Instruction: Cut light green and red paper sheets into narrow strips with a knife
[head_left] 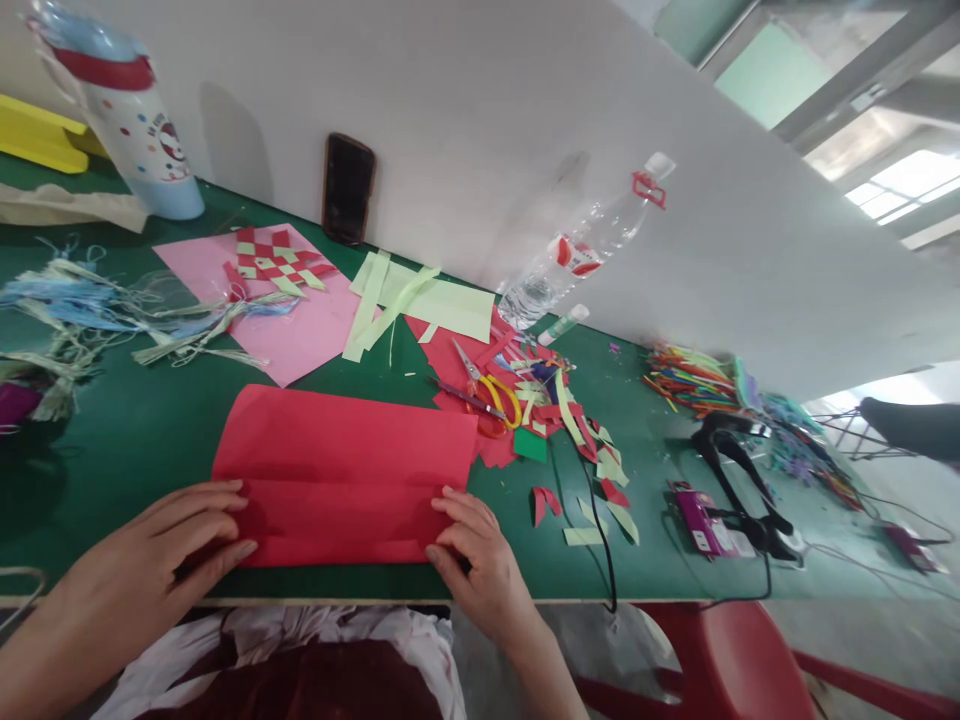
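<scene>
A sheet of red paper [345,440] lies near the front edge of the green table, its near part folded over into a flap. My left hand [176,550] grips the flap at its left end, thumb below and fingers on top. At the right end, my right hand [480,560] pinches the same folded edge between thumb and fingers. Just beyond the paper's right side are yellow-handled scissors [499,395] and a dark pen-like tool [469,397], resting on red and pale green scraps.
Against the wall stand a flask [142,130], a phone [349,190] and a tilted plastic bottle [570,255]. Pink paper [300,345] carries a woven red-and-green piece [277,258]. A glue stick [562,325], black cable [600,510] and black strap [739,480] lie rightward; a red stool [750,655] stands below.
</scene>
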